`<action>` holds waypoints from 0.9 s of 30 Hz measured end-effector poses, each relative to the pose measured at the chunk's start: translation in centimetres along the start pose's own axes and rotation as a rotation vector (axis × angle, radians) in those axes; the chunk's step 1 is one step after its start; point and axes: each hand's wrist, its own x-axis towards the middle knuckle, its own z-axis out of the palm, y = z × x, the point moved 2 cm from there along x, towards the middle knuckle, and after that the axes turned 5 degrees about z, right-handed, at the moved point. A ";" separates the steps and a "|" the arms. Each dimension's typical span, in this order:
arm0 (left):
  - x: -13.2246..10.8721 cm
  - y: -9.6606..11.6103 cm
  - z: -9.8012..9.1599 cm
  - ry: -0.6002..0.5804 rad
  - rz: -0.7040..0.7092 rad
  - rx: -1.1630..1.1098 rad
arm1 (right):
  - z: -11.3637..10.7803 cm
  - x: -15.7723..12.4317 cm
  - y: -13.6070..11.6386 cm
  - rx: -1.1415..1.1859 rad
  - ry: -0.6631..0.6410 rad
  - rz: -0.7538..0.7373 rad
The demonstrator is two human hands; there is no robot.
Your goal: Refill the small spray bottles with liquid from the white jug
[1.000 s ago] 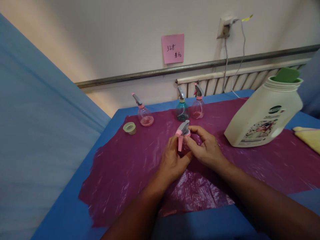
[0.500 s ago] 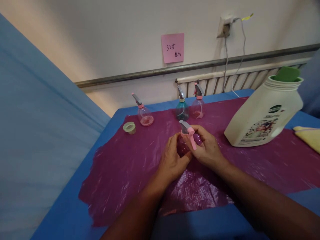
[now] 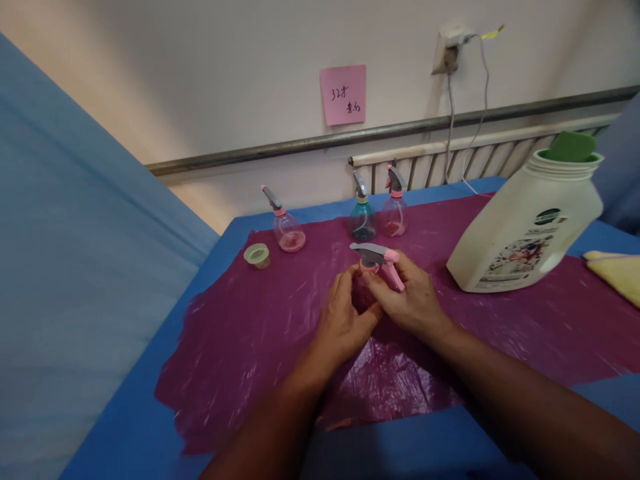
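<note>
Between my hands is a spray bottle with a pink and grey trigger head [image 3: 375, 255], standing over the purple plastic sheet [image 3: 250, 333]. My left hand [image 3: 345, 320] wraps round the left side of its clear body, which my fingers mostly hide. At the neck and trigger, my right hand [image 3: 413, 293] grips the spray head, thumb across the front. The nozzle points left. Behind stand a teal spray bottle [image 3: 363, 223] and a pink-topped spray bottle [image 3: 395, 217]. Another pink-topped spray bottle [image 3: 289, 232] with some pink liquid is farther left.
A small greenish cup [image 3: 257, 256] sits at left. On the right stands a large cream jug [image 3: 530, 227] with a green piece [image 3: 573, 147] in its mouth, beside a yellow cloth [image 3: 615, 273]. Blue curtain [image 3: 75, 267] hangs left; a wall rail [image 3: 300, 142] runs behind.
The spray head in my right hand has turned so its nozzle now points left and its trigger right. My right thumb has shifted across the neck. My left hand stays round the bottle.
</note>
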 end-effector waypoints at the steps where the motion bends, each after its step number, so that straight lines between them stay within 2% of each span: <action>1: 0.0 0.0 0.0 -0.003 -0.003 0.000 | 0.0 0.0 0.0 0.000 -0.011 0.000; 4: 0.0 0.0 0.0 -0.006 -0.004 -0.010 | 0.0 -0.1 0.1 0.007 -0.025 0.008; 9: -0.1 0.3 -0.1 -0.007 -0.004 0.001 | -0.3 0.1 -0.3 0.058 0.077 -0.054; 11: -0.1 0.3 -0.1 -0.003 -0.009 0.022 | -0.4 0.3 -0.5 0.047 0.081 -0.061; 17: 0.0 0.4 -0.1 0.011 -0.012 0.053 | -0.6 0.4 -0.7 0.083 0.116 -0.015; 23: -0.2 -0.1 0.0 0.006 -0.039 0.066 | -0.3 0.7 -0.2 0.261 0.019 0.153; 27: -0.3 -0.4 0.0 0.012 -0.039 0.096 | -0.5 1.3 -0.2 0.422 -0.094 0.206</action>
